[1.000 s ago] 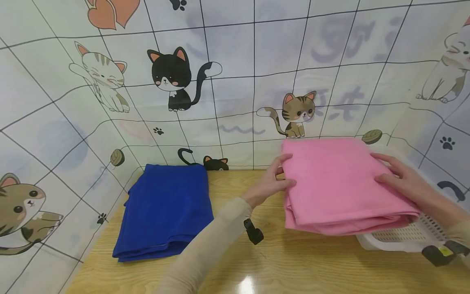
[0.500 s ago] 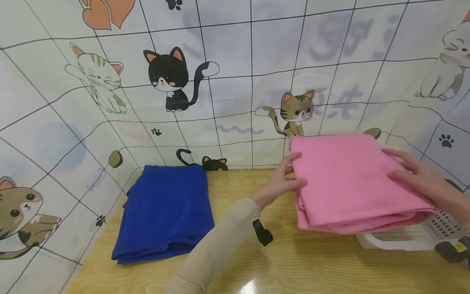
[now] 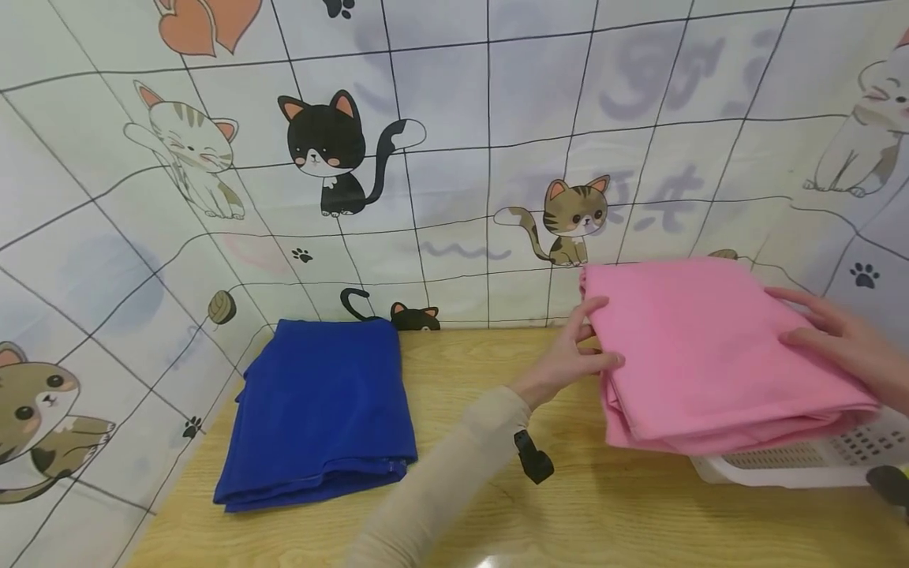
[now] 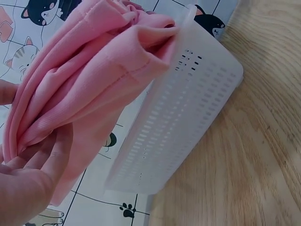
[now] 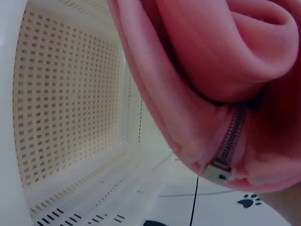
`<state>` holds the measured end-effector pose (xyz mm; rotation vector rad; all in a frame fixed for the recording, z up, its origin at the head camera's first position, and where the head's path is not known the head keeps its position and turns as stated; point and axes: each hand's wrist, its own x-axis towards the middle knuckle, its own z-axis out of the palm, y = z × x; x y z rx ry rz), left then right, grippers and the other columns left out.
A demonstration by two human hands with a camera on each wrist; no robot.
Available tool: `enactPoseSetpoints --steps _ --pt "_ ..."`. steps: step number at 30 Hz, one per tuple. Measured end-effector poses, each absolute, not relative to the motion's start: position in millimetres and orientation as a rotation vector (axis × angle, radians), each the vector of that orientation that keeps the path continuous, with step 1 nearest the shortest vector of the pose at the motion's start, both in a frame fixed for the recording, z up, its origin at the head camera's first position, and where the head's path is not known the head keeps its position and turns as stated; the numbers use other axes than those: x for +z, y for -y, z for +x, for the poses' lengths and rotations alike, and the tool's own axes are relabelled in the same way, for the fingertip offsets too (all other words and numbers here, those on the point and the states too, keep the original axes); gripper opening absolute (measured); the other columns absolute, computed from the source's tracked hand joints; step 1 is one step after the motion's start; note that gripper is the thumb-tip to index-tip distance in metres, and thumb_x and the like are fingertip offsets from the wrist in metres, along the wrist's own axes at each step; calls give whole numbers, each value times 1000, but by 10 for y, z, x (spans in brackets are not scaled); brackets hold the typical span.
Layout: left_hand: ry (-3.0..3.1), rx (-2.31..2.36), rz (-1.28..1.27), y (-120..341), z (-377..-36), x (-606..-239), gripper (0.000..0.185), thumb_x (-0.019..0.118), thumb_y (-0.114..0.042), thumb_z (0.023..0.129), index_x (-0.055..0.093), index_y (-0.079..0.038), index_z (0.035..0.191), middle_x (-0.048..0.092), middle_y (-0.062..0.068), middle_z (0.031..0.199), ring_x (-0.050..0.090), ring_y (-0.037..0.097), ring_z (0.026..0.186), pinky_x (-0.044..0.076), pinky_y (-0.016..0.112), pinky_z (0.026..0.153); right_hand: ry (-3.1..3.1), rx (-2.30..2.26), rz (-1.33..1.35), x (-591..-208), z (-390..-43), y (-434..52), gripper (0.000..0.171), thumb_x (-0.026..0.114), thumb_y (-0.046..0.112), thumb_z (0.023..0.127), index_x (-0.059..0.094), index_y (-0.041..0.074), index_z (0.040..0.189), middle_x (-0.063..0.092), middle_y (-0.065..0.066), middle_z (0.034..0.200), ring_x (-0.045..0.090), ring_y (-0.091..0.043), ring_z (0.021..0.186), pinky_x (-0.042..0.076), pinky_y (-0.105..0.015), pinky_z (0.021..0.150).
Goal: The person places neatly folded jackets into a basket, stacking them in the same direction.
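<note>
Both hands hold a folded pink garment point(image 3: 710, 355) up above a white basket point(image 3: 795, 461). The left hand point(image 3: 568, 359) pinches the left edge, thumb on top and fingers tucked under the folds. The right hand point(image 3: 838, 339) is on the far right edge with its thumb and fingers lying on top; I cannot tell what the fingers underneath do.

To do this well, I think both hands should stay level, so the folds do not slip apart. The layers near the left hand's fingers point(image 4: 42, 155) are already a bit loose. The garment looks wider than the basket's open top, so it may need to go in straight and flat, or an edge could catch on the rim. Under the right hand, a small zipper pull point(image 5: 218, 172) hangs down from the pink cloth, just over the basket's holey wall point(image 5: 66, 94). It could snag in the little holes.

A bit left of the left hand, the wooden table point(image 3: 454, 371) is bare. Farther left lies a folded blue cloth point(image 3: 319, 406), well apart from the pink one. Behind it all hangs a sheet with cartoon cats point(image 3: 334, 150).
</note>
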<state>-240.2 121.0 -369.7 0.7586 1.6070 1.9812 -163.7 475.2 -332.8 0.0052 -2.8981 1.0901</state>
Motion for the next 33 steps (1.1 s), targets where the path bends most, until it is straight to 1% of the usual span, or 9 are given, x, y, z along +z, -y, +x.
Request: enactPoseSetpoints --steps 10,16,19,23,25,27,28,30,33 --pt "-1617 1989 734 -1331 -2400 -3740 78 67 5 86 35 -35 144 52 2 122 62 12 97 53 28 80 2951 1037 13 -3328 -1656 -4869 67 52 29 101 14 38 155 12 -20 157 36 11 92 36 -21 67" --pt "-1553 2007 751 -1486 -2361 -3763 76 65 5 87 34 -35 144 52 -1 121 61 10 97 53 28 80 2971 1117 -49 -3390 -1637 -5016 67 46 28 103 5 42 154 8 -37 151 49 5 81 45 -26 61" --pt "-1537 2027 751 -1580 -2339 -3785 77 66 6 86 34 -36 143 53 -2 120 61 9 94 53 27 78 2953 1107 -79 -3420 -1631 -5086 69 48 27 103 4 39 155 14 -41 147 50 7 79 46 -25 60" --pt "-1530 2039 735 -1699 -2307 -3834 79 66 7 86 33 -35 144 55 -2 118 61 9 93 53 27 78 2958 1056 -130 -3439 -1605 -5163 71 49 31 102 2 35 155 6 -37 151 46 6 87 40 -23 62" --pt "-1546 2039 727 -1745 -2294 -3864 80 66 7 85 32 -34 146 55 0 119 62 10 93 53 26 78 2970 1045 -143 -3444 -1588 -5188 71 48 32 102 0 32 155 -3 -35 152 49 -11 100 37 -28 66" --pt "-1577 2029 733 -1788 -2283 -3893 80 66 6 86 30 -31 148 54 1 122 61 10 93 53 26 78 2971 1043 -143 -3456 -1573 -5208 70 47 33 103 0 32 155 -6 -32 153 45 -40 109 36 -32 68" --pt "-1600 2019 733 -1807 -2277 -3904 80 66 5 86 30 -30 149 54 2 124 61 10 94 53 25 77 2964 1045 -131 -3469 -1569 -5221 70 46 32 103 0 32 155 -7 -29 155 44 -42 114 40 -39 72" --pt "-1642 1997 737 -1836 -2261 -3919 81 66 4 87 28 -27 151 53 3 128 61 10 96 52 24 78 2960 1056 -102 -3497 -1559 -5246 68 45 31 103 1 32 155 -11 -20 157 20 -63 122 35 -53 81" --pt "-1700 1957 735 -1881 -2234 -3931 81 66 1 89 25 -25 153 52 4 133 60 9 99 52 23 79 2948 1050 -70 -3552 -1560 -5299 67 45 29 103 4 33 155 -10 -15 158 13 -66 126 25 -66 91"
